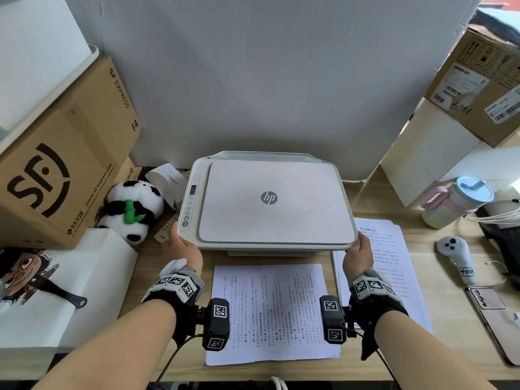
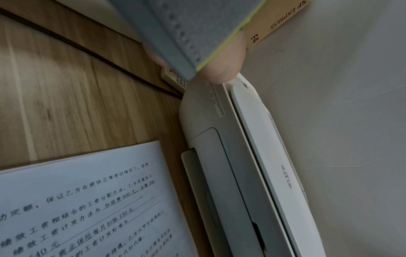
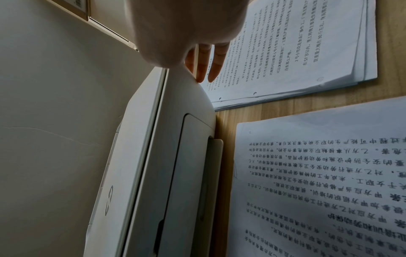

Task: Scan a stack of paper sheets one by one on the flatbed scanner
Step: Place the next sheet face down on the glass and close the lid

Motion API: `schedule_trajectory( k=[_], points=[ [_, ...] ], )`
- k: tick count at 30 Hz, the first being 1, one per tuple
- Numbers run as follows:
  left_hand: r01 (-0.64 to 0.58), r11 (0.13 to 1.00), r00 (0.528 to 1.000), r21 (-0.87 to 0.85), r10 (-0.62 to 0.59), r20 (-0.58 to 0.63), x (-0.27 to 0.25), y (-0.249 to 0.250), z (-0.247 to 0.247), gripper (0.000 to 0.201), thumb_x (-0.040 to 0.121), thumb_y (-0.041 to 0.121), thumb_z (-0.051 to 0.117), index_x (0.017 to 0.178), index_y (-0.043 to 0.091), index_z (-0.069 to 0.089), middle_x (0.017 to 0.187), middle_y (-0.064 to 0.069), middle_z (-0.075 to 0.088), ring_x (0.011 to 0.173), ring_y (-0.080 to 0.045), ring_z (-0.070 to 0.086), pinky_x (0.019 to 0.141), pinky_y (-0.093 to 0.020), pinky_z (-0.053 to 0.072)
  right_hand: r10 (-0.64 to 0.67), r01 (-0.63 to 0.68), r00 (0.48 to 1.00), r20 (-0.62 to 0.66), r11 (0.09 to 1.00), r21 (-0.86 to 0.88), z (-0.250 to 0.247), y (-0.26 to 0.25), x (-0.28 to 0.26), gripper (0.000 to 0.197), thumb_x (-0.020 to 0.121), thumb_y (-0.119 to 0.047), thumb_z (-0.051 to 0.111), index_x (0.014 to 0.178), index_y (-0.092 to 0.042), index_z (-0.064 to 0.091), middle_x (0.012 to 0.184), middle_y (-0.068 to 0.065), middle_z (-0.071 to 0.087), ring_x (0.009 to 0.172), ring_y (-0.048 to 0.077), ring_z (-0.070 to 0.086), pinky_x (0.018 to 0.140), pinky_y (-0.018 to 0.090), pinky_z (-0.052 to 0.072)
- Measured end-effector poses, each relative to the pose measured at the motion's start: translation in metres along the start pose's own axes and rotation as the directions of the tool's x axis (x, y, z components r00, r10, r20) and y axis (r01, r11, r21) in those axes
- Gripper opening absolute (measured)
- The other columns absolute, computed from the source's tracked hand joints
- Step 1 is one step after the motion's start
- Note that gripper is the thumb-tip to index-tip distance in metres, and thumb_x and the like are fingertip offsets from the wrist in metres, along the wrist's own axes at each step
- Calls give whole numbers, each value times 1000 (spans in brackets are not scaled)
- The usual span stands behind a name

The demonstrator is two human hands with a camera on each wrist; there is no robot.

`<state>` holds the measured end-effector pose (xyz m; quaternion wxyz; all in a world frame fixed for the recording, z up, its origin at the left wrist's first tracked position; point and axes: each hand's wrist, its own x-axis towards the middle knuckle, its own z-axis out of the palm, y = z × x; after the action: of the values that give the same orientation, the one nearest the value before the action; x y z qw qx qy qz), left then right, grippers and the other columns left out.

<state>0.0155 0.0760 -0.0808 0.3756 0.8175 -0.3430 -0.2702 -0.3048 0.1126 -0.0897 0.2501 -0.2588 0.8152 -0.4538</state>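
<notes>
The white HP flatbed scanner [image 1: 270, 201] sits mid-desk with its lid down. My left hand [image 1: 181, 243] is at its front left corner, thumb [image 2: 224, 66] pressed against the corner; its fingers are hidden. My right hand [image 1: 358, 249] is at the front right corner, with straight fingers [image 3: 206, 66] lying along the scanner's side [image 3: 153, 156]. A stack of printed sheets [image 1: 270, 313] lies flat in front of the scanner. A second stack [image 1: 394, 257] lies to the right, partly under my right hand.
A brown SF Express box [image 1: 56, 170] and a panda plush [image 1: 132, 209] crowd the left side. On the right are cardboard boxes [image 1: 478, 88], a pastel bottle [image 1: 455, 201], a white controller [image 1: 455, 257] and a flat pink case [image 1: 495, 319]. A white wall panel stands behind.
</notes>
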Motion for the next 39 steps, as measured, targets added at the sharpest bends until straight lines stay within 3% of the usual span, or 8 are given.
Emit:
schedule_trajectory(
  k=[15,20,25,29,31,35,37,39],
  points=[
    [21,999,1000,43,-21,-11,2,2,3,46,101,10,25,143,23,36,136,-23,38,119,-39,45,100,-42,34,16,-16,1000,9,1000,-6,-1,-1,-1,37,102,-16,29,133,-8,48,130,16,55,119,36,50,97,36,38],
    [46,996,997,80,-51,57,15,8,-4,48,96,4,29,139,19,42,135,-20,47,119,-39,48,96,-42,39,18,-18,1000,17,1000,-7,-1,1,1,37,102,-16,29,133,-9,47,131,16,55,120,36,49,100,37,37],
    [-112,971,992,213,99,73,41,28,-13,44,87,4,42,128,15,54,126,-17,57,114,-37,54,96,-42,46,12,-12,1000,22,1000,0,-1,1,2,37,102,-15,29,133,-7,47,132,16,54,121,37,48,100,39,36],
    [-345,924,927,164,308,213,44,49,-2,36,88,-2,37,100,12,67,114,-16,63,99,-34,58,83,-33,46,4,-4,1000,22,1000,4,0,3,5,37,102,-15,30,133,-7,47,131,16,55,119,37,49,99,38,37],
    [-359,902,908,240,278,315,44,56,2,34,91,0,36,103,12,65,118,-14,61,100,-33,58,79,-28,42,3,-3,1000,22,1000,7,1,6,7,36,101,-14,30,132,-8,48,130,16,55,119,36,50,99,39,38],
    [-346,843,891,411,158,426,43,68,0,32,93,7,42,122,7,54,126,-13,57,116,-31,53,89,-27,40,11,-11,1000,22,1000,9,1,6,9,36,101,-13,30,132,-8,49,130,15,55,119,36,50,100,39,38],
    [-326,830,890,453,108,442,44,69,-1,19,93,9,43,106,5,55,106,-12,56,101,-30,55,78,-25,36,33,-33,999,23,999,21,2,6,9,36,101,-13,30,132,-8,49,130,15,56,119,36,50,100,39,38],
    [-271,864,895,424,65,441,49,68,2,19,89,6,44,71,2,45,73,-15,45,67,-25,48,63,-24,29,59,-61,998,33,997,39,2,6,10,36,101,-12,30,131,-8,49,129,15,56,118,36,50,100,41,38]
  ],
)
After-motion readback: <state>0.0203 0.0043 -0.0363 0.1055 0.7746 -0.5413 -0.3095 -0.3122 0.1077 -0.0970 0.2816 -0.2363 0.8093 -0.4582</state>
